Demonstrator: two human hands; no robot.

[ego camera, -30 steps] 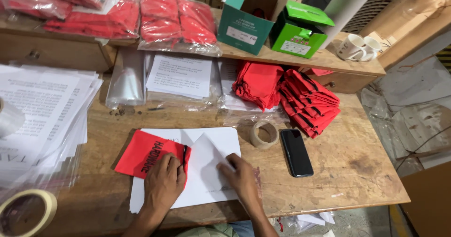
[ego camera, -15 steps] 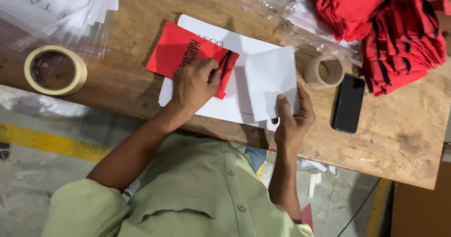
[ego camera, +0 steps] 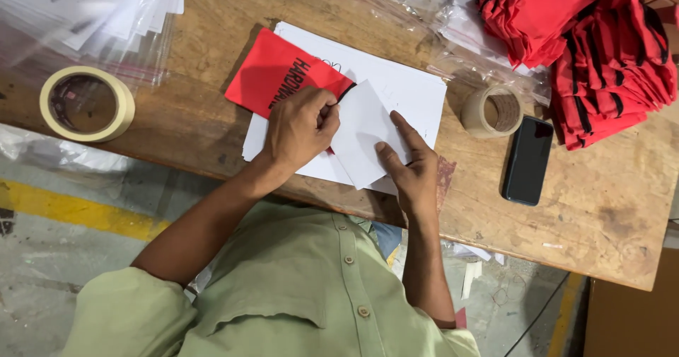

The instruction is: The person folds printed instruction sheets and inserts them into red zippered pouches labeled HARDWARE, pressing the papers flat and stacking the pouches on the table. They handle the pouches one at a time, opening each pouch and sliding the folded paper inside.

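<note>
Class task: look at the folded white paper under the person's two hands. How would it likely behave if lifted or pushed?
The folded white paper looks thin, so probably light and floppy when lifted. Lying on smooth white sheets, it might slide easily if pushed. The left hand and right hand press it, suggesting it springs open.

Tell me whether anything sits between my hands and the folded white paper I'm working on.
Nothing visible does. The left hand pinches the folded white paper at its left edge, and the right hand presses fingers flat on it. The red pouch lies beside and partly beneath.
</note>
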